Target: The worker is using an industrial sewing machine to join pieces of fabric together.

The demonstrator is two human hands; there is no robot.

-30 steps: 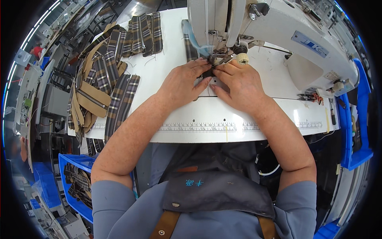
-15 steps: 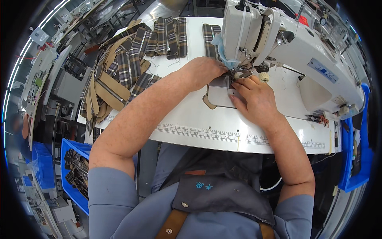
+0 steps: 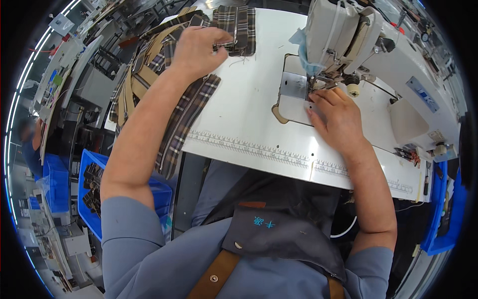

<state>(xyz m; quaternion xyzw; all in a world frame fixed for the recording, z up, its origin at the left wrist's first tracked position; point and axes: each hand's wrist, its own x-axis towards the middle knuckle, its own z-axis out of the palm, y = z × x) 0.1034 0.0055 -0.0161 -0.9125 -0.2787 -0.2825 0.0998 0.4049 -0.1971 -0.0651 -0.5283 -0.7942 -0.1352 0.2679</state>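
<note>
My left hand (image 3: pixel 197 52) is over the back-left pile of brown-and-grey plaid strips with zippers (image 3: pixel 234 22), its fingers curved and apart from the thumb, at the edge of the stack. My right hand (image 3: pixel 336 119) rests beside the needle area of a white sewing machine (image 3: pixel 408 79), fingers apart on the metal needle plate (image 3: pixel 294 84). A translucent light-blue piece (image 3: pixel 302 47) hangs at the machine's head, left of the needle. Tan backed strips (image 3: pixel 144 74) lie loosely piled at the left, with a long plaid zipper strip (image 3: pixel 186 124) angled toward the front edge.
A blue bin (image 3: pixel 92 188) holding plaid pieces is below the table at left, another blue tray (image 3: pixel 443 209) at right. A ruler scale (image 3: pixel 239 145) runs along the table's front. Small tools (image 3: pixel 408 155) lie near the machine base. A co-worker (image 3: pixel 31 142) is at far left.
My left hand has moved from the needle up and left to the plaid pile. My right hand remains at the needle plate. The view has shifted.
</note>
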